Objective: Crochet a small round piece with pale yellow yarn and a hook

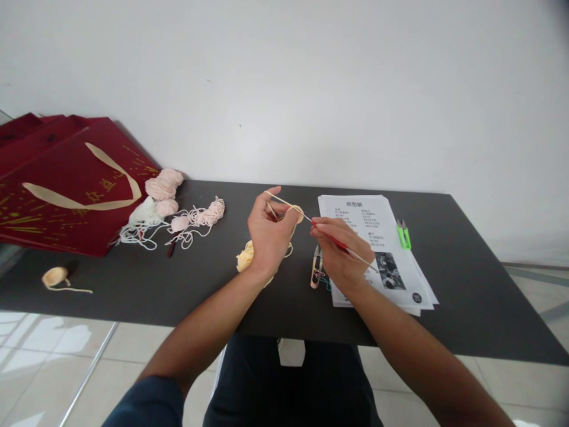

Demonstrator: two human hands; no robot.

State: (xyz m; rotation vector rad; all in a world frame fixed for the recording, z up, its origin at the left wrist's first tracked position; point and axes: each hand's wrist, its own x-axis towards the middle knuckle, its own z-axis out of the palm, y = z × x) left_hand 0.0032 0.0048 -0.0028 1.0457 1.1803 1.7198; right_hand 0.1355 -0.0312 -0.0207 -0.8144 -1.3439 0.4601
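Note:
My left hand (pixel 268 233) is raised over the dark table (pixel 466 284), fingers pinched on a small round cream crochet piece (pixel 298 213), with cream yarn stretched over the index finger. My right hand (pixel 340 249) grips a red-handled crochet hook (pixel 344 245) whose tip meets the piece. A cream yarn ball (pixel 245 257) lies below my left hand, its strand running up to it.
A stack of printed sheets (pixel 371 237) lies right of my hands, green snips (pixel 403 233) beside it. Another pair of snips (pixel 316 268) sits by my right hand. Pink and white yarn bundles (pixel 178 216), dark red gift bags (pixel 66 184) and a small cream crocheted piece (pixel 56 277) lie left.

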